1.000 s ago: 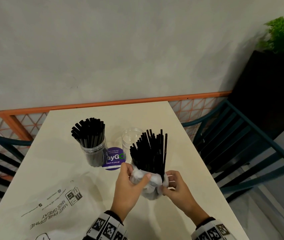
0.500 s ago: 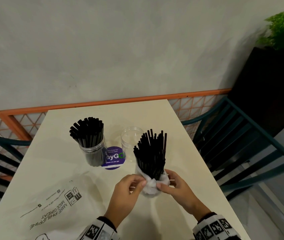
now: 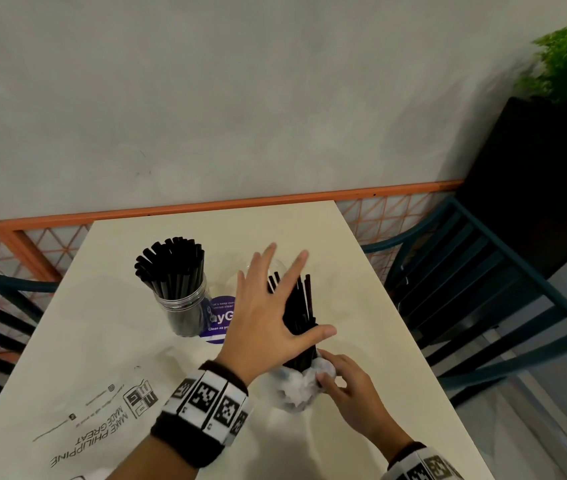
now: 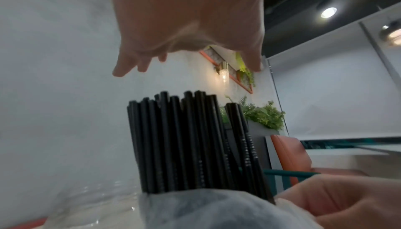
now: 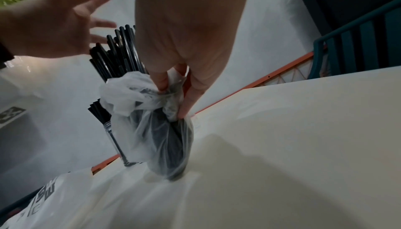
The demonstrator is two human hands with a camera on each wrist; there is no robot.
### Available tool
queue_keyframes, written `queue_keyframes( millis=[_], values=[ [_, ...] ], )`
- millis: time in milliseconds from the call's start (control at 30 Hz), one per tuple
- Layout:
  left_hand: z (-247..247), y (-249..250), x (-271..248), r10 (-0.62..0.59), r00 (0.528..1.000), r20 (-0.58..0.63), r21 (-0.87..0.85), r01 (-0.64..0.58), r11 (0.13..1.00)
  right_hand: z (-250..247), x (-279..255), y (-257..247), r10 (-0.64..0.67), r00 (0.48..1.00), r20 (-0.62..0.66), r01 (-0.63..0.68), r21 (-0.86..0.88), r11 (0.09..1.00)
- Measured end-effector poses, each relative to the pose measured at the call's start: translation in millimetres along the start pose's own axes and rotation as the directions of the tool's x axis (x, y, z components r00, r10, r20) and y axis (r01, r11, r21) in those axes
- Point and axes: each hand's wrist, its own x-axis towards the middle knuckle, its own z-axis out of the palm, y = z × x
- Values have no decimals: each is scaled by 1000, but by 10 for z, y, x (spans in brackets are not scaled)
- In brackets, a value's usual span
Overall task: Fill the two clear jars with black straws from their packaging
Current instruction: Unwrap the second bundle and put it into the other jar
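A bundle of black straws [image 3: 304, 317] stands upright on the table in its crumpled clear plastic packaging [image 3: 292, 389]. My right hand [image 3: 330, 372] pinches the bunched plastic at the bundle's right side [image 5: 171, 95]. My left hand [image 3: 271, 306] hovers over the straws, fingers spread, holding nothing; in the left wrist view its palm [image 4: 186, 26] hangs above the straw tips [image 4: 184, 143]. One clear jar [image 3: 180, 299], packed with black straws, stands at the left. The second clear jar [image 3: 284, 264] is mostly hidden behind my left hand.
A flat white printed plastic bag [image 3: 95, 417] lies at the table's front left. A round purple sticker [image 3: 221, 317] sits between the jars. Teal chairs [image 3: 465, 289] flank the table, an orange rail [image 3: 206, 206] runs behind it, and a black planter [image 3: 552, 168] stands right.
My left hand has let go of the plastic, risen and spread its fingers over the straws. My right hand keeps its pinch on the packaging, and the bundle stands where it was.
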Motion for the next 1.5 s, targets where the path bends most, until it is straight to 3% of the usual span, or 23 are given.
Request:
queue_keyframes(
  millis=[67, 167, 333, 467, 533, 667, 767, 900, 1033, 1167, 1300, 1500],
  values=[
    [78, 6, 59, 0, 995, 102, 115, -11, 993, -2, 7, 12, -19, 999, -32, 20, 22, 1000],
    [246, -9, 35, -27, 991, 135, 113, 12, 994, 8, 15, 100, -42, 999, -28, 42, 6, 999],
    [428, 40, -21, 132, 986, 101, 138, -145, 980, 33, 26, 136, 71, 975, 212, -36, -165, 986],
    [389, 19, 2, 148, 952, 267, 152, -193, 969, -6, 89, 101, 121, 952, 283, -73, -176, 982],
    [402, -13, 12, 143, 948, 284, 194, -202, 960, -3, 94, 113, 103, 955, 279, -62, -152, 986],
    [455, -41, 26, 134, 971, 200, 327, -195, 925, 3, 79, 131, 36, 983, 178, -8, -158, 987],
    [453, -84, 59, 39, 991, 127, 329, -79, 941, 8, 95, 128, 22, 998, 55, -13, -145, 989],
    [406, -135, 52, -69, 997, 24, 209, 62, 976, 26, 89, 117, 13, 1000, 9, -13, -66, 998],
    [369, -243, -18, -49, 989, -140, -14, 47, 999, -11, 47, 5, -18, 1000, -5, 17, -32, 999],
    [293, -274, 15, -64, 965, -255, -224, 6, 974, -101, 67, -170, -42, 989, -143, 42, -1, 999],
    [214, -267, 131, -136, 964, -229, -371, 43, 927, -313, 225, -333, -66, 942, -330, 64, -15, 998],
    [50, -370, 490, -131, 983, -127, -333, 82, 939, -699, 742, -674, -297, 887, -354, 170, -349, 922]
  ],
)
